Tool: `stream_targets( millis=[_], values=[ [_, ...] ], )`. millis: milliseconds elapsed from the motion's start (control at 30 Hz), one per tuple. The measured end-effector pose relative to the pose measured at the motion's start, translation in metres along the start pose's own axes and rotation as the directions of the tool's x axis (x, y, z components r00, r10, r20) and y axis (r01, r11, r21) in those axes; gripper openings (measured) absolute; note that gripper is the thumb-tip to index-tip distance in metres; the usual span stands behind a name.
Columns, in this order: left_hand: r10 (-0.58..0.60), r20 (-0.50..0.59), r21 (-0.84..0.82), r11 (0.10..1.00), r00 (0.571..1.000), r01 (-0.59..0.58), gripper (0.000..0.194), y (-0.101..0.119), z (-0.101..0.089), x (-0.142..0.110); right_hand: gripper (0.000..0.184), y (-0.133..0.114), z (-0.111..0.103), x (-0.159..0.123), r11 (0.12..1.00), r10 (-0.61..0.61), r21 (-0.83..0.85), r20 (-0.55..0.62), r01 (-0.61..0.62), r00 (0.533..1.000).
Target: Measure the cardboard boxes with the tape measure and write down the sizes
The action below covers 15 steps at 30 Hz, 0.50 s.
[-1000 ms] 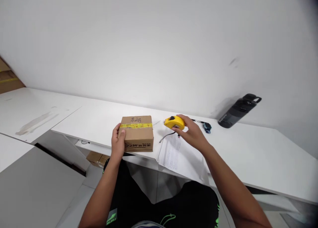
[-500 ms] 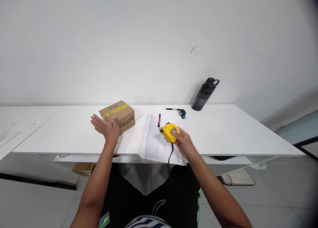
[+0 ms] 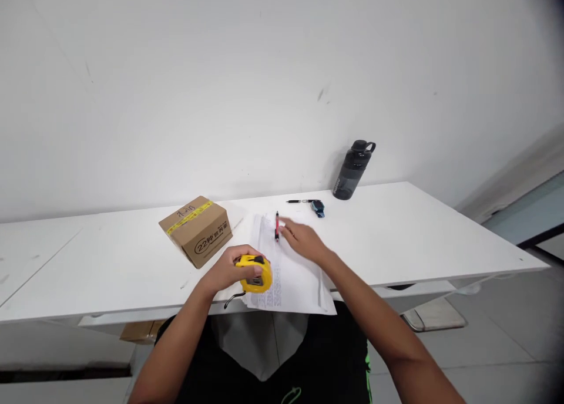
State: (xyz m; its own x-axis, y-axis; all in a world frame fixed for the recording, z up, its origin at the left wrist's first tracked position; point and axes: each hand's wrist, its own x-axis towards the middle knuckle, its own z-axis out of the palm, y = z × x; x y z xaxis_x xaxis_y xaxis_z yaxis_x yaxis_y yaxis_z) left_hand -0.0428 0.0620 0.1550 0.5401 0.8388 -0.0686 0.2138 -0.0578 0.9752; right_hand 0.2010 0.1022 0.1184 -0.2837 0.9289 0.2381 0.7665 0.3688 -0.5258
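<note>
My left hand (image 3: 229, 269) is wrapped round a yellow tape measure (image 3: 256, 275), with its black wrist strap hanging below. The tape measure is over the left part of a stack of papers (image 3: 304, 286) that carries rows of handwriting. At the top of the stack lies a red and black pen (image 3: 277, 226). My right hand (image 3: 304, 239) is just right of this pen, its fingertips at the barrel and slightly apart; whether they touch it is hard to tell. To the left of the papers sits a taped cardboard box (image 3: 198, 231), with no hand on it.
A black pen (image 3: 302, 201) and a dark watch-like object with a blue strap (image 3: 318, 208) lie towards the back of the white table (image 3: 396, 234). A dark water bottle (image 3: 352, 170) leans against the wall. Another cardboard box (image 3: 138, 332) is below the tabletop.
The tape measure has passed from my right hand to my left. My left hand has come away from the box, and my right hand has moved to the red pen.
</note>
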Motion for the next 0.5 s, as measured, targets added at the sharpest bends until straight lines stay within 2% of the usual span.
stream_targets(
  millis=[33,67,133,200,267,333,400,500],
  values=[
    [-0.010,0.099,0.019,1.000,0.995,0.008,0.039,0.004,0.000,0.015,0.049,0.016,-0.005,0.018,0.968,0.032,-0.248,-0.020,-0.036,0.999],
    [-0.016,0.174,0.042,0.999,0.985,0.009,0.038,0.006,0.003,0.032,0.053,0.030,-0.006,0.036,0.910,0.045,-0.414,0.022,-0.032,0.999],
    [-0.030,0.265,0.079,0.997,0.964,0.010,0.037,0.003,0.012,0.068,0.053,0.054,-0.002,0.065,0.872,0.018,-0.489,0.096,0.031,0.995],
    [-0.073,0.295,0.119,0.992,0.953,0.039,0.036,-0.011,0.018,0.100,0.043,0.072,0.009,0.084,0.893,-0.031,-0.441,0.129,0.086,0.991],
    [-0.108,0.273,0.128,0.989,0.956,0.075,0.035,-0.029,0.019,0.121,0.034,0.086,0.020,0.091,0.915,-0.049,-0.395,0.085,0.079,0.995],
    [-0.112,0.236,0.079,0.992,0.965,0.096,0.037,-0.047,0.015,0.130,0.030,0.097,0.028,0.090,0.938,-0.011,-0.347,-0.032,-0.001,0.999],
    [-0.090,0.226,0.022,0.996,0.970,0.088,0.039,-0.060,0.011,0.131,0.037,0.105,0.030,0.085,0.947,0.068,-0.299,-0.174,-0.119,0.982],
    [-0.053,0.240,0.004,0.999,0.969,0.054,0.039,-0.068,0.011,0.129,0.049,0.108,0.028,0.081,0.975,0.179,-0.056,-0.384,-0.216,0.906]
  ],
)
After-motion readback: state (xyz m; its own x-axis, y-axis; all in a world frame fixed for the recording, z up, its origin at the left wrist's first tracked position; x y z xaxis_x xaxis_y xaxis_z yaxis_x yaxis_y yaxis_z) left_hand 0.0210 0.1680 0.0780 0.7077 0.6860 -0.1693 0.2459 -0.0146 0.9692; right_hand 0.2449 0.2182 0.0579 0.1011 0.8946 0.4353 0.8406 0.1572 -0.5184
